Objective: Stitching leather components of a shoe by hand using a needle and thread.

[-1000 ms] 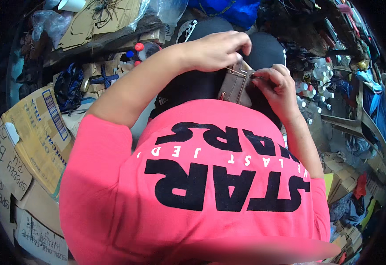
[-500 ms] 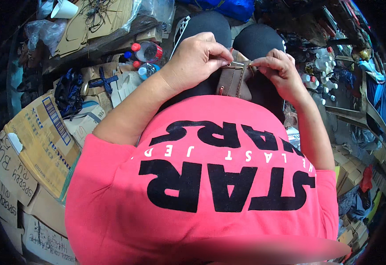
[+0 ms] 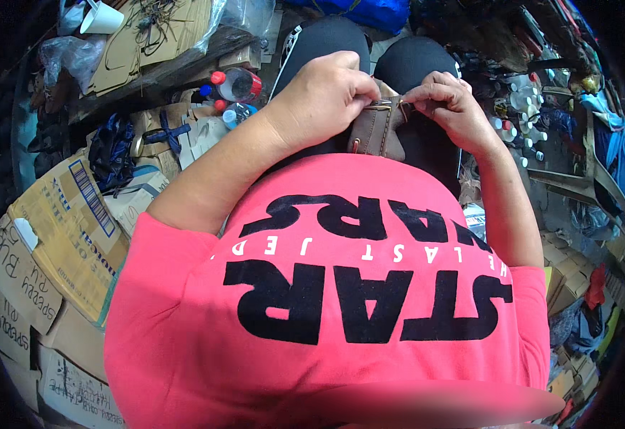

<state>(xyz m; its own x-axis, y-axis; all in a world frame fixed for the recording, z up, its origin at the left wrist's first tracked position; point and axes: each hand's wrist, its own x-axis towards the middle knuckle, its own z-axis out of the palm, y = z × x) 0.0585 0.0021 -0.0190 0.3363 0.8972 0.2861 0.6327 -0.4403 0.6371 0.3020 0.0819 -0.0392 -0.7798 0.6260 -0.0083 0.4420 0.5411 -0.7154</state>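
Leather piece (image 3: 389,141), brown with stitched seams, sits over the lap between the thighs of the person's black trousers (image 3: 330,43), just beyond the hem of a pink shirt (image 3: 183,307). A thin tan lace (image 3: 379,108) crosses its far end. The left hand (image 3: 330,89) bends in from the left, thumb and fingertips pinched narrow on the lace at the leather's left edge. The right hand (image 3: 450,107) faces it, thumb and index finger also drawn together on the lace at the right edge; its other fingers curl loosely. Near the left forearm lies a clear bottle with a red cap (image 3: 239,84); farther left stands a yellow-brown cardboard box (image 3: 69,232). White-capped bottles (image 3: 530,121) cluster beyond the right hand.
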